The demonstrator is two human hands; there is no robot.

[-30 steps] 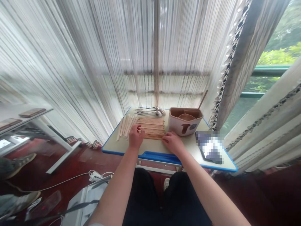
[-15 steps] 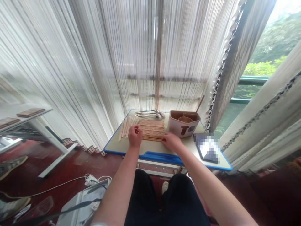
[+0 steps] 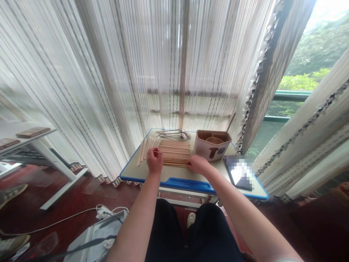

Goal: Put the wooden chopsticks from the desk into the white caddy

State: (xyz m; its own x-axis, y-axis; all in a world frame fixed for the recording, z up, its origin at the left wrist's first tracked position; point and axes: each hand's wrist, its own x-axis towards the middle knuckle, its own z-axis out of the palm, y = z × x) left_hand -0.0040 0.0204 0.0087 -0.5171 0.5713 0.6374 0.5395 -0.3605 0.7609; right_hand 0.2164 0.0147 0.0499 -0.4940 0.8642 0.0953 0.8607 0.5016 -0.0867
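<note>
Many thin wooden chopsticks [image 3: 174, 151] lie side by side in a flat row on the small table. At the left ends of the nearest ones is my left hand [image 3: 155, 160], its fingers curled; what they hold, if anything, is hidden. My right hand [image 3: 197, 165] has its fingertips closed at the right end of the front chopstick. Left of the row are several flat, pale strips [image 3: 145, 148], partly behind my left hand. Metal spoons [image 3: 184, 136] with long handles lie along the back edge.
A utensil holder [image 3: 201, 149] with brown compartments stands right of the chopsticks, a stick leaning up behind it. Beyond it lies a dark tablet-like device [image 3: 237, 176], partly blurred out. The table has a blue rim [image 3: 188, 183]. A sheer curtain [image 3: 163, 65] hangs right behind.
The view has shifted slightly. My left hand has moved a little left and nearer to me; my right hand stays at the chopsticks' right ends. The row looks the same.
</note>
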